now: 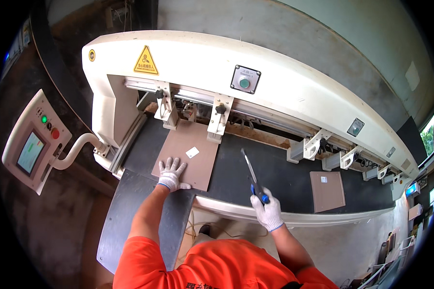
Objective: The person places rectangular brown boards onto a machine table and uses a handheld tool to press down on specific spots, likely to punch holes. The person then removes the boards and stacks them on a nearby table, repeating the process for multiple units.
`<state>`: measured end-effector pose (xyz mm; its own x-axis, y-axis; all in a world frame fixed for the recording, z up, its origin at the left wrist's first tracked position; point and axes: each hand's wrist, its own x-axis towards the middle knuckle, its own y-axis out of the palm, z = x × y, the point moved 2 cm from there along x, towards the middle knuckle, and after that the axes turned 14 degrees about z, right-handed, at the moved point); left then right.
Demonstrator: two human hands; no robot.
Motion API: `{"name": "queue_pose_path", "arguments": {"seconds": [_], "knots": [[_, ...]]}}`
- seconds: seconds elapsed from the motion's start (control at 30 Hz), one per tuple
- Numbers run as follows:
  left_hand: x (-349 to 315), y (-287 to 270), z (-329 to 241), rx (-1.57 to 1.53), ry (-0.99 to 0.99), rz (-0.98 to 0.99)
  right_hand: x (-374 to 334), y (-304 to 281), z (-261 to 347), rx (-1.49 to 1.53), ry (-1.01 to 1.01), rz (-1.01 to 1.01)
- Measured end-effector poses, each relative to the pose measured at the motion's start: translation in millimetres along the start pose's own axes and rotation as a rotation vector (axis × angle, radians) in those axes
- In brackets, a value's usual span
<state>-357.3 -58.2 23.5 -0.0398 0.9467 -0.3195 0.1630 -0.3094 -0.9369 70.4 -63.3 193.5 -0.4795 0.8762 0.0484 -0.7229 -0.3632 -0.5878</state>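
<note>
My left hand (171, 174), in a white knitted glove, lies flat with fingers spread on the near left part of a brown panel (197, 166). This panel rests on the machine's black table, its far edge by two white clamp blocks. A small white label (192, 152) sits on it. My gloved right hand (268, 210) is closed around the black and blue grip of an air blow gun (257, 185). Its long thin nozzle points away from me over the black table, to the right of the panel.
A long white machine (284, 89) with several clamp blocks (221, 115) spans the far side of the black table (236, 173). Another brown panel (327, 191) lies at the right. On the left a control panel (36, 142) hangs on a curved arm. A yellowish hose (231, 235) trails below the table edge.
</note>
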Motion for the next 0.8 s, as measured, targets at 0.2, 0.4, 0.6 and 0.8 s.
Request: {"name": "queue_pose_path", "arguments": {"seconds": [0.2, 0.4, 0.6, 0.8], "knots": [[7, -4, 16, 0.026, 0.037, -0.011, 87, -17, 66, -0.188, -0.117, -0.186], [8, -9, 14, 0.027, 0.046, -0.034, 143, -32, 99, -0.477, -0.101, -0.315], [4, -9, 17, 0.02, 0.023, -0.026, 119, -25, 103, -0.33, -0.168, -0.278], [9, -8, 11, 0.02, 0.026, -0.008, 47, -3, 27, -0.231, 0.353, 0.403]]}}
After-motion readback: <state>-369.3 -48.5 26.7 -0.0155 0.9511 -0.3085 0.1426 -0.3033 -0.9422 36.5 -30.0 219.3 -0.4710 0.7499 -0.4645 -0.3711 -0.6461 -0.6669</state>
